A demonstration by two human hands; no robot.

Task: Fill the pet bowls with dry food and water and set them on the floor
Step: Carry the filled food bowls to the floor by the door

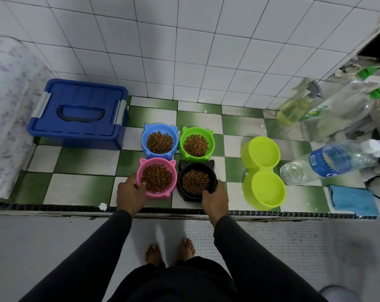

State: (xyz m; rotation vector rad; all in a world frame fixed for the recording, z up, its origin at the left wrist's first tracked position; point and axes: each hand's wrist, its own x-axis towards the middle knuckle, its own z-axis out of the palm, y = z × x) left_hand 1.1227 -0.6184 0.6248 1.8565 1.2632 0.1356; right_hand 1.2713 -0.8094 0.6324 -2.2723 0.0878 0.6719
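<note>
Hands on the two near bowls, one each. Left hand (130, 194) grips the pink bowl (157, 178) at its near-left rim, fingers (141, 185) curled over the edge and touching kibble. Right hand (215, 199) grips the black bowl (196, 182) at its near-right rim, thumb over the lip, other fingers wrapped round the outer wall. Both hands closed on their bowls, not pinching hard as far as can be seen.

All four food bowls sit on the checkered desk (80, 162), packed two by two and touching or nearly so: blue bowl (160, 139) behind pink, green bowl (196, 143) behind black. All four hold dry food.

Key relation: the floor (293, 247) lies toward the person and below the desk edge, so each bowl has to come back over the ledge, straight along the arm that holds it. No crossing needed. Pink and black are the near row, so they clear first; blue and green stay blocked behind them until then.

Double bowl (262, 175) lies to the right, long axis front to back; its near well seems to hold some water, far well hard to tell. Right hand is nearer to it and to the water bottle (328, 161) lying on its side.

Judgement: food done, set-down starting. Risk: tilted bowls spilling kibble on the lift.
</note>
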